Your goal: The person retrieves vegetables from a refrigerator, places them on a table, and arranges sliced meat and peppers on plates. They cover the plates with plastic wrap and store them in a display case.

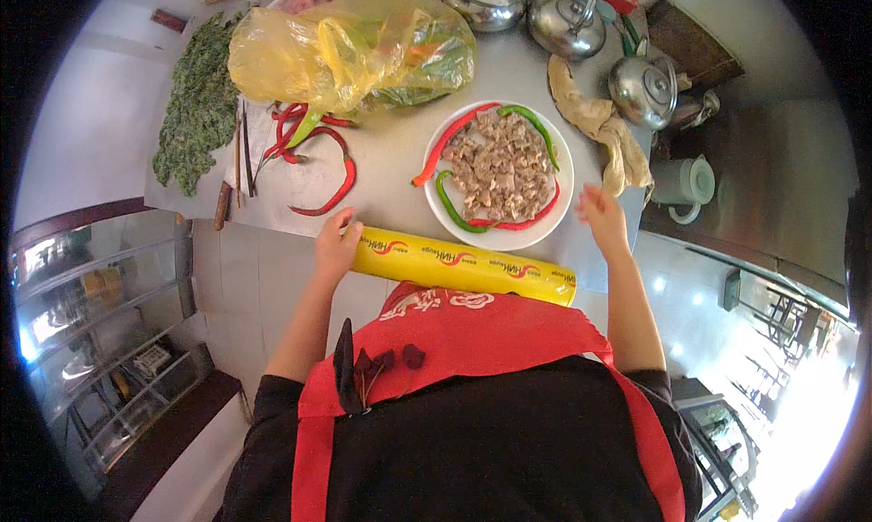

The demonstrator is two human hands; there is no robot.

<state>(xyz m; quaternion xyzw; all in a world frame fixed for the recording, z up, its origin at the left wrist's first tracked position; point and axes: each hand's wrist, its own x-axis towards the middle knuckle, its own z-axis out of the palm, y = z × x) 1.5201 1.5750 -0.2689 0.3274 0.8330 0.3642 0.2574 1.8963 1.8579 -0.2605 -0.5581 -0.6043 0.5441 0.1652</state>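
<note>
A yellow roll of film bearing printed writing lies along the table's near edge, against the front of my red apron. My left hand is at its left end with the fingers curled; whether it grips the roll is not clear. My right hand, slightly blurred, is raised just right of a white plate and holds nothing. On that plate, sliced cooked meat is heaped in the middle. Two red chili peppers and two green chili peppers curve around the meat.
Loose red chilies lie left on the metal table, near chopsticks, a brown handle and leafy greens. Behind are a yellow plastic bag of vegetables and steel kettles. A tan cloth lies right.
</note>
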